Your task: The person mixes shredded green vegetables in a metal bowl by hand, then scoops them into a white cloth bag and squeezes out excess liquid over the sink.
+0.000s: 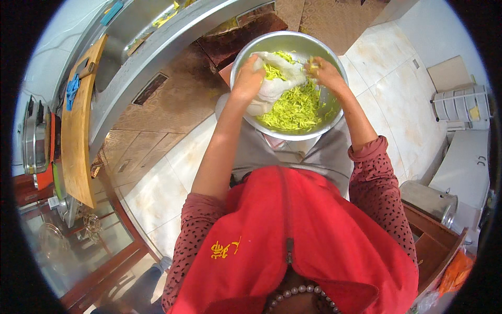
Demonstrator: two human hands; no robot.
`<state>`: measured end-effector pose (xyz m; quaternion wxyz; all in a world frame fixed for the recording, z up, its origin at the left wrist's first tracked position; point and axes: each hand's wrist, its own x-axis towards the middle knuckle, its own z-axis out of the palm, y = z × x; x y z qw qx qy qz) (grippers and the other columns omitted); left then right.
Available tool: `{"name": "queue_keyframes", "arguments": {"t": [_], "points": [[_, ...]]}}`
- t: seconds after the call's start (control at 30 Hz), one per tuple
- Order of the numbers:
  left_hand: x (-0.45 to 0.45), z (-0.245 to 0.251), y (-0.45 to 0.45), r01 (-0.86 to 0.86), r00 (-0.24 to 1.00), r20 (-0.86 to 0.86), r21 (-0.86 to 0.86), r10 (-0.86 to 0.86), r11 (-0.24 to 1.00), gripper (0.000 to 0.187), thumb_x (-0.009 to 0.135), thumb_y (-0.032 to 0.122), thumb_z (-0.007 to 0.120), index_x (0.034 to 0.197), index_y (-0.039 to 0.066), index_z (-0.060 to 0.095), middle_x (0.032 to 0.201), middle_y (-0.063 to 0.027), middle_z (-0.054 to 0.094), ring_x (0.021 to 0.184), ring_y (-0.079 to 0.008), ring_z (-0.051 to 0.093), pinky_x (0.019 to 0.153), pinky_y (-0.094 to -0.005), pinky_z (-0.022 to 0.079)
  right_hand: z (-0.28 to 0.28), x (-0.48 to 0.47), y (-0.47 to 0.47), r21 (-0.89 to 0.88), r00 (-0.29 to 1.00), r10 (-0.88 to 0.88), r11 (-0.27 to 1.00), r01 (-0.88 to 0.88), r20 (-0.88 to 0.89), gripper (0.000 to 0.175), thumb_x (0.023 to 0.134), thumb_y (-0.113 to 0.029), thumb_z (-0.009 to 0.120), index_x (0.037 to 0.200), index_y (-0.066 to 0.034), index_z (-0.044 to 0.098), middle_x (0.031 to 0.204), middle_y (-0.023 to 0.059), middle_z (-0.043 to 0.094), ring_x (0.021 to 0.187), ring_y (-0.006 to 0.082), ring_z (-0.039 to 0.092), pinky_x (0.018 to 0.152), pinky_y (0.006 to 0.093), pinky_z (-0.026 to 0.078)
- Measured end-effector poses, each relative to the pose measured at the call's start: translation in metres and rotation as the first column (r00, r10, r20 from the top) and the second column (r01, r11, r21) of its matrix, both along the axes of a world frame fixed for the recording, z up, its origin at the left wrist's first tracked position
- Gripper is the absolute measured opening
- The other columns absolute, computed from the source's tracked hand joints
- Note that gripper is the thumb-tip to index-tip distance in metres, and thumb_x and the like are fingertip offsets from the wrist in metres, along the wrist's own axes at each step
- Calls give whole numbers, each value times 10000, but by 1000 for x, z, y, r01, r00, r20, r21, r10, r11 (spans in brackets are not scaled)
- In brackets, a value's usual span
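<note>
A wide metal basin (pixel 330 103) stands before me between my knees, with pale green vegetable shreds (pixel 296 108) heaped in its near part. My left hand (pixel 248 78) grips a wet white cloth (pixel 276 87) at the basin's left side. The cloth lies partly spread, and more shreds rest in its fold. Over the right side of the basin is my right hand (pixel 326 74), its fingers curled beside the cloth's edge. Bits of shred cling to those fingers; whether they pinch anything more is hidden.
To the left runs a counter with a steel sink (pixel 135 25) holding yellow-green scraps. A knife lies on a wooden cutting board (pixel 80 129) there. Right of me are a stacked rack (pixel 461 104), a metal pot (pixel 427 200) and an open wooden drawer (pixel 435 245). Tiled floor (pixel 386 98) surrounds the basin.
</note>
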<state>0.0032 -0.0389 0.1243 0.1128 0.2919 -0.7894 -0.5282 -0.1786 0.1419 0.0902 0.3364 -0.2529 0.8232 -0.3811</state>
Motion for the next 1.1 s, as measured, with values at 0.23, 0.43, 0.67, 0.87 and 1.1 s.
{"name": "queue_keyframes", "arguments": {"t": [0.23,0.43,0.67,0.87,1.1], "points": [[2,-4,0,-24,1000,-21,-26,23,999,575,834,146,529,1369,-23,403,1360,-238,454,1273,-321,434,1071,-345,306,-79,51,-16,207,898,244,962,-177,-367,868,676,-460,764,1376,-89,410,1294,223,493,1158,356,531,973,438,435],[6,-7,2,-48,998,-35,-68,45,997,577,827,145,542,1366,-17,413,1365,-237,440,1261,-298,438,1058,-340,320,-108,72,-22,289,836,157,957,2,-525,695,681,-197,743,1298,-54,458,1130,216,557,959,389,612,789,476,510],[12,-5,4,43,999,4,-72,-43,997,611,821,161,541,1374,-36,373,1403,-239,400,1319,-337,371,1105,-365,269,-132,1,-14,-137,942,-276,943,304,191,531,753,-223,724,1212,-11,561,904,124,632,865,214,620,756,360,513],[6,-1,12,103,995,5,-148,-104,984,623,824,165,524,1392,-25,354,1427,-241,369,1342,-333,339,1113,-353,244,-63,-24,20,-302,806,-187,860,410,562,362,778,-143,686,1099,-22,568,871,65,625,641,119,570,469,200,446],[-1,3,15,153,988,7,-218,-155,964,616,823,168,495,1381,-42,339,1387,-263,388,1294,-369,387,1087,-393,299,13,-7,-26,-281,675,201,960,9,710,196,848,-182,650,998,-59,618,847,23,634,641,75,588,425,164,444]]}}
